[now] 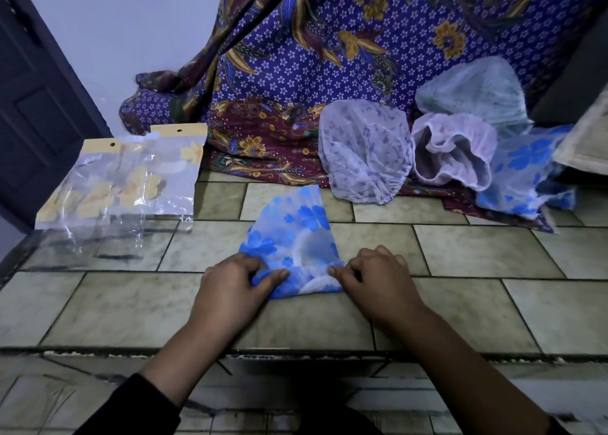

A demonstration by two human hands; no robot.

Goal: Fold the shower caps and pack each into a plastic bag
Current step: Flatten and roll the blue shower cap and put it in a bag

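Note:
A blue flowered shower cap (296,233) lies folded into a wedge on the tiled floor, its narrow end pointing away from me. Its near edge is turned over into a fold. My left hand (232,286) pinches the left end of that fold, and my right hand (375,280) pinches the right end. Clear plastic bags with yellow header cards (125,184) lie on the floor at the left. Several unfolded caps wait at the back right: a pale lilac one (365,151), a white one (454,148), a pale green one (477,89) and a blue flowered one (526,174).
A purple batik cloth (296,72) hangs down at the back and spreads under the loose caps. A dark door (33,105) stands at the left. A step edge (296,352) crosses the floor under my forearms. A pale cushion (589,145) sits at the far right.

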